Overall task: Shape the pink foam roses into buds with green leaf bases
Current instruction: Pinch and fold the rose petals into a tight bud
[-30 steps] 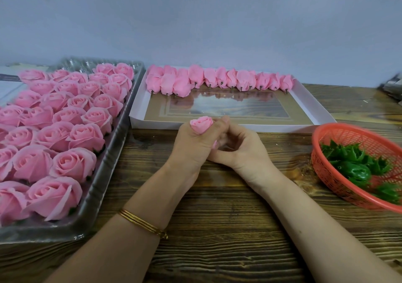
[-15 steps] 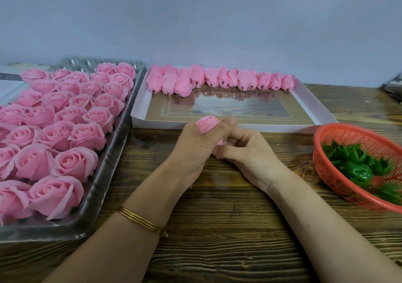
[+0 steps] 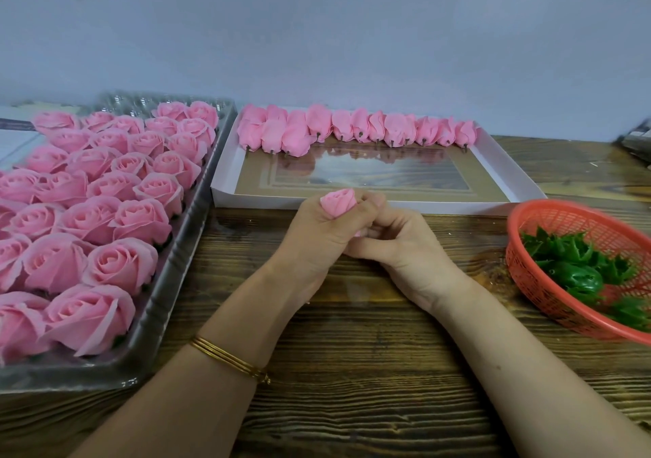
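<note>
Rose bud [image 3: 338,203]: one, held by left hand [image 3: 315,237] and right hand [image 3: 400,248].

the rose bud [image 3: 339,202] sticks further out of the left hand [image 3: 317,235] now and leans right, with the right hand [image 3: 398,246] tucked in closer under it

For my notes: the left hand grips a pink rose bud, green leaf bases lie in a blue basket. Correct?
Wrong colour: the head view shows a red basket holding the green leaf bases. The left hand does grip the pink rose bud.
</note>
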Demonstrator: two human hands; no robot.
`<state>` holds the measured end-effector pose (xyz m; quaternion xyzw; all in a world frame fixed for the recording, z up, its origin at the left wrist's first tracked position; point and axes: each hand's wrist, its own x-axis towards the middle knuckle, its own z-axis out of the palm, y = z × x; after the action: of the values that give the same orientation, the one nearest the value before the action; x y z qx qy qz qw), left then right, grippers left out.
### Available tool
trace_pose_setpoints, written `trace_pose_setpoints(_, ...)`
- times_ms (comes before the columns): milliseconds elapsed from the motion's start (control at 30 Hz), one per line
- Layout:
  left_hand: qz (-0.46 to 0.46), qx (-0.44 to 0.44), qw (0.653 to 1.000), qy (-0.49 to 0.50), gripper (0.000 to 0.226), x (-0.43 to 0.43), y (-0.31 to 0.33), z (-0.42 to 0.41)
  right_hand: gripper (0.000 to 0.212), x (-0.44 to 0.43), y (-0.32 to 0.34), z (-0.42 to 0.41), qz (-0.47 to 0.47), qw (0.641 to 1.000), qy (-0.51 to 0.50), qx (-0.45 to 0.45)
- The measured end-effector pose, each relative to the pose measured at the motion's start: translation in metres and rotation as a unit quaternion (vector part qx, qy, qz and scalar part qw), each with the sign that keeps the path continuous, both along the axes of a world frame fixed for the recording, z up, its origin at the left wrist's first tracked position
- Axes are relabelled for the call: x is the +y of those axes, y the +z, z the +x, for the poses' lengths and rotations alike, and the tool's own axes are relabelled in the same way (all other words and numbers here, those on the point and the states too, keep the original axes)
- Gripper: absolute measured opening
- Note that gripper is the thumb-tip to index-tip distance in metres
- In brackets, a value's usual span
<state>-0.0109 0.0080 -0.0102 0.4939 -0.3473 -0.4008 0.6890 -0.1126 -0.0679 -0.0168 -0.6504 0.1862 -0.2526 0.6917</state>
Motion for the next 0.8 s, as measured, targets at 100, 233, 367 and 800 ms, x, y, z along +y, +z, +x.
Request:
trace_pose_setpoints(100, 0.004, 0.01, 1.0, 0.006, 0.012, 0.0006, 0.0028, -0.0016, 0.033, -0.0017, -0.0012, -0.0007, 0.011, 1.0, 0.006, 0.0)
trace_pose_setpoints(233, 0.019, 0.021, 0.998, 0.049, 0.012, 0.0001, 0.0036, -0.0045, 0.032, 0.0014, -0.0023, 0.0034, -0.065, 0.997, -0.021, 0.025)
trace_pose_setpoints(367, 0.012, 0.002, 0.998, 0.054, 0.012, -0.0012, 0.0024, -0.0063, 0.042, 0.005, -0.0026, 0.0054, -0.111, 0.993, -0.044, 0.023)
trace_pose_setpoints(800, 0.022, -0.144, 0.984, 0.107, 0.009, 0.0011, 0.0005, -0.0043, 0.057, -0.0035, 0.0036, -0.0001, 0.093, 0.995, 0.013, -0.018)
